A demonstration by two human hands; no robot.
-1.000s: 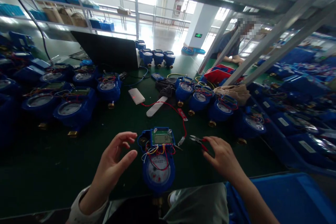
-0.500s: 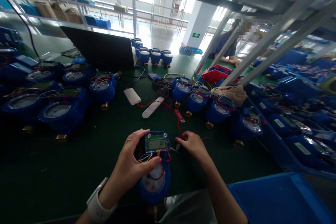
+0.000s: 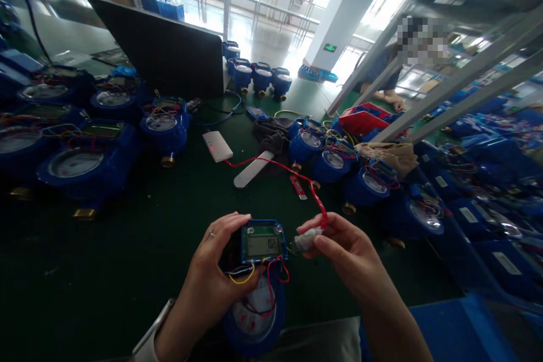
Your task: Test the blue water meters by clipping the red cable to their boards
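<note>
My left hand (image 3: 216, 271) grips the display module (image 3: 263, 243) of a blue meter (image 3: 254, 317), fingers at its top left edge and thumb below. The display shows digits, and yellow, red and dark wires come out under it. My right hand (image 3: 348, 254) pinches a whitish connector (image 3: 308, 239) just right of the module, with thin pins toward the board. From the connector a red cable (image 3: 292, 168) runs to a white box (image 3: 218, 146) with a small red light.
Blue meters with loose wires stand left (image 3: 76, 164) and right (image 3: 335, 161). Behind are a black laptop screen (image 3: 165, 48), a dark cloth and a pale flat stick (image 3: 253, 169). A blue bin (image 3: 445, 328) is at lower right. A person leans beyond the metal struts.
My right hand has lifted and turned, bringing the whitish connector into view beside the module. The white box now shows a red light. The camera view has shifted.
</note>
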